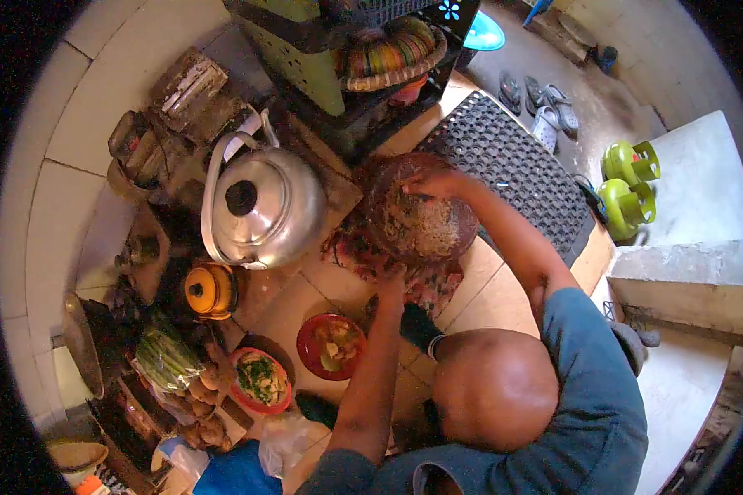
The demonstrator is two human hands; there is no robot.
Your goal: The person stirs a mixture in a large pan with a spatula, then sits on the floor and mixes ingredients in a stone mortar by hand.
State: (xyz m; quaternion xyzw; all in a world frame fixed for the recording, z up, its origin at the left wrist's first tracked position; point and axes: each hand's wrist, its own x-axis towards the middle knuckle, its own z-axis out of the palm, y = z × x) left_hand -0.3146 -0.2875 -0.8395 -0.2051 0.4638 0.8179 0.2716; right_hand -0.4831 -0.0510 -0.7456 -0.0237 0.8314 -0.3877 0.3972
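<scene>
A wide round dark-brown bowl, stone or clay by its look, stands on a patterned red and dark cloth on the tiled floor. Pale, crumbly mash with darker bits lies inside it. My right hand reaches over the far rim, fingers drawn together and pointing down at the bowl's contents; what they pinch, if anything, is too small to name. Beside the near rim, at the cloth, is my left hand; its fingers are in shadow and mostly hidden.
Left of the bowl stands a large metal kettle, with a small orange lidded pot nearby. Two red bowls of food, one round and one oval, sit near my left arm. A black studded mat lies to the right.
</scene>
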